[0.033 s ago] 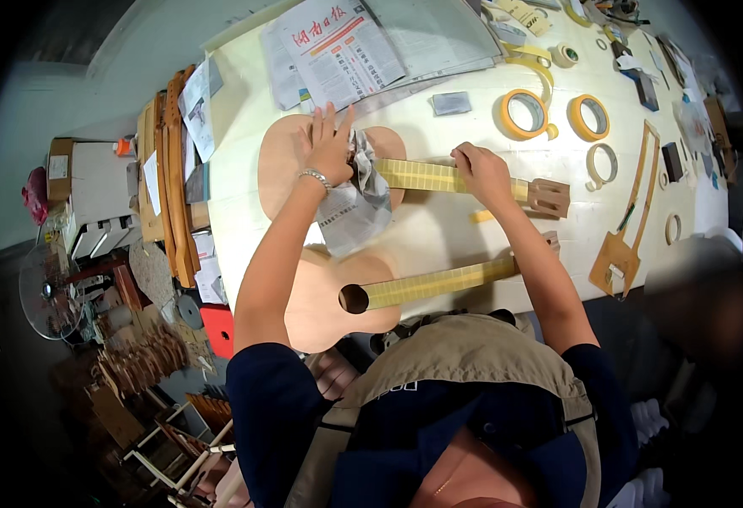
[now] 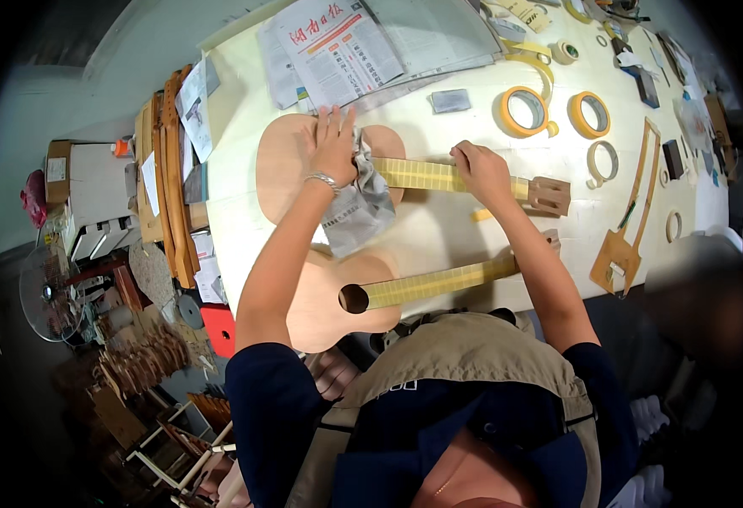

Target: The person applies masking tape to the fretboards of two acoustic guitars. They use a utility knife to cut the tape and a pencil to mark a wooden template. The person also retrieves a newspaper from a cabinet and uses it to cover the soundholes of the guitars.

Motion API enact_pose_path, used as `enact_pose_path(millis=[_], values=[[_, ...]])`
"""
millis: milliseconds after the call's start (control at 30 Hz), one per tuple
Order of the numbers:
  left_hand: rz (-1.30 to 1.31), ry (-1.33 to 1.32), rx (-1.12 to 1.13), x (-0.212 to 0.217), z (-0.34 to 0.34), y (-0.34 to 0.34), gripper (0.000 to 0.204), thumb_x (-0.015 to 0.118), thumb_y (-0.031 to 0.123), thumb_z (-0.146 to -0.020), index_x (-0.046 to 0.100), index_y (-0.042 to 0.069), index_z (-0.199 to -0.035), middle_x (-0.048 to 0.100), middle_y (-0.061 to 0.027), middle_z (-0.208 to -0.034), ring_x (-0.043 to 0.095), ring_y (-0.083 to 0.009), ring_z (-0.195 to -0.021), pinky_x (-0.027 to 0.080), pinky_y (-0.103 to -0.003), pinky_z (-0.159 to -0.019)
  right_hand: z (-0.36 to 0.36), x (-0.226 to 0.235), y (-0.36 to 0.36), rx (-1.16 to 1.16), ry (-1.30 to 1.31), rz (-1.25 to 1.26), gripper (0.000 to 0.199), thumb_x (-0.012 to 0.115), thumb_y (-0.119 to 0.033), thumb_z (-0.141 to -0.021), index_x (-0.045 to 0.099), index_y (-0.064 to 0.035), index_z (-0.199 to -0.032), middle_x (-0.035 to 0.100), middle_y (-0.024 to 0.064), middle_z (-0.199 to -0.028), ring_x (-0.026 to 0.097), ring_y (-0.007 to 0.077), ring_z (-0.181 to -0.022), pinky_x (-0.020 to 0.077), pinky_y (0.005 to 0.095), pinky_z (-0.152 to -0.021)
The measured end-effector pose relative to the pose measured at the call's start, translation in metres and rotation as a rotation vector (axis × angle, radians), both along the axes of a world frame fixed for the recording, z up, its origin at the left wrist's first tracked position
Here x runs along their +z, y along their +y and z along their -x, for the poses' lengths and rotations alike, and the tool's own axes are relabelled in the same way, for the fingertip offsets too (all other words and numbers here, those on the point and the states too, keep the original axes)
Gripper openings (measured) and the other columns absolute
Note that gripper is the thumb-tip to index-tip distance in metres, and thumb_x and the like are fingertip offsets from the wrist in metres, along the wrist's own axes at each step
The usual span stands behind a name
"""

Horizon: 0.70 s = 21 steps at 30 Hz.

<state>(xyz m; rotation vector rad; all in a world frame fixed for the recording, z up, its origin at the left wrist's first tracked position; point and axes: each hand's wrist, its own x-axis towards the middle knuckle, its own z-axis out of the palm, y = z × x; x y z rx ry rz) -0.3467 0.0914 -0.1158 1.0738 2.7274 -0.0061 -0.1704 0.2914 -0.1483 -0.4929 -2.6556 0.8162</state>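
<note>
An unfinished ukulele lies on the far side of the table, its fretboard covered with yellow masking tape. My left hand is over its body, fingers stretched out. Beside that palm, a crumpled sheet of newspaper spreads over the middle of the body, hiding the sound hole. My right hand has its fingers curled at the taped neck, short of the headstock. Nearer me lies a second ukulele, with its sound hole uncovered and its neck taped too; my right forearm crosses the headstock end.
Newspapers lie at the table's far side, near a grey flat block. Rolls of yellow tape and a paler roll sit to the right. Beyond them is a wooden frame-like tool. A fan stands at left.
The newspaper has settled flatter, covering the dark opening that showed beside my left hand. That hand has shifted slightly; my right hand stays at the neck.
</note>
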Motion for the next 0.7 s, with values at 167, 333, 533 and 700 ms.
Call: enact_pose_path(millis=[167,333,533,700], values=[[-0.116,-0.087,-0.103,-0.005,-0.005,0.0,0.087,0.065,0.001,-0.065,0.023,0.007,-0.142,0.034,-0.0142,-0.142,0.017,-0.0325,-0.138,0.005,-0.053,-0.111,-0.004,0.002,-0.005,-0.02,0.005,-0.044,0.014,0.058,-0.018,-0.085,0.06,-0.0058,-0.077,0.06,0.0109,-0.063,0.058,0.0275,-0.058,0.0452,0.0386,-0.051],[-0.405,-0.485,-0.459,0.054,-0.008,-0.049,0.085,0.07,0.002,-0.058,0.038,0.015,-0.135,0.038,-0.0153,-0.137,0.024,-0.0336,-0.135,0.021,-0.052,-0.108,0.002,0.0,-0.001,-0.014,0.054,-0.004,0.016,0.059,-0.019,-0.084,0.059,-0.0064,-0.074,0.058,0.0098,-0.06,0.056,0.0268,-0.056,0.0448,0.0381,-0.051],[-0.357,-0.018,-0.652,0.024,-0.002,-0.067,0.033,0.067,0.001,-0.058,0.065,0.014,-0.088,0.059,-0.0033,-0.115,0.053,-0.0298,-0.11,0.049,-0.039,-0.086,0.001,-0.001,-0.001,-0.036,0.067,-0.021,0.016,0.059,-0.019,-0.084,0.058,-0.007,-0.073,0.058,0.0087,-0.06,0.056,0.0261,-0.057,0.0446,0.0378,-0.051],[-0.359,-0.177,-0.121,0.03,-0.002,-0.036,0.055,0.06,-0.003,-0.06,0.058,0.015,-0.112,0.044,-0.0071,-0.133,0.046,-0.0291,-0.116,0.034,-0.041,-0.096,-0.001,0.002,0.0,-0.042,0.066,-0.025,0.015,0.06,-0.018,-0.083,0.058,-0.0074,-0.073,0.058,0.0083,-0.059,0.056,0.0253,-0.057,0.0446,0.0375,-0.051]])
